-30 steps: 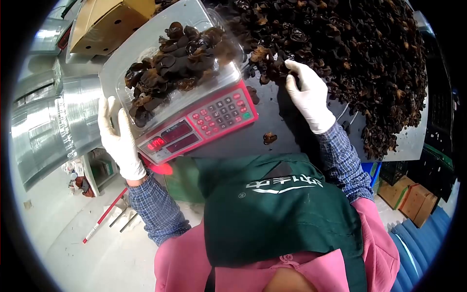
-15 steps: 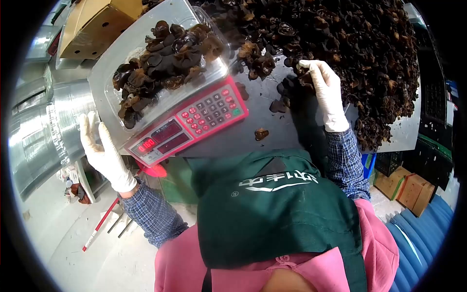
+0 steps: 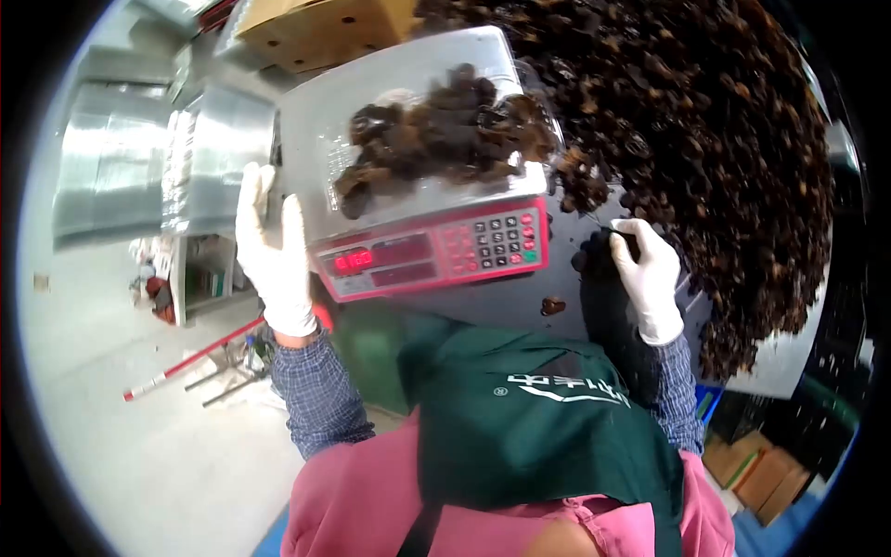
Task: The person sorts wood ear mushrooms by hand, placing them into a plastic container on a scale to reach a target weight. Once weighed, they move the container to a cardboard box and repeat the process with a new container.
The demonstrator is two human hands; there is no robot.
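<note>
My left hand (image 3: 274,255), in a white glove, is open beside the left edge of the red-and-silver digital scale (image 3: 418,265), fingers pointing up. On the scale sits a clear plastic tray (image 3: 329,148) holding a heap of dark wood ear mushrooms (image 3: 445,130). My gloved right hand (image 3: 650,278) is over the dark tabletop at the near edge of a large wood ear pile (image 3: 705,130). Its thumb and forefinger are curled toward each other in a pinch; whatever is between them is too dark to make out. A few loose pieces (image 3: 594,255) lie just left of it.
One small wood ear piece (image 3: 552,305) lies alone on the tabletop (image 3: 520,302). Behind the scale is a cardboard box (image 3: 325,28). Stacked clear plastic trays (image 3: 111,176) stand at left. A red-and-white pole (image 3: 195,357) slants below them. Boxes (image 3: 761,478) sit at lower right.
The whole view has turned, so the scale appears farther right and more level. My right hand has drawn back slightly from the pile's edge. My left hand stays open beside the scale.
</note>
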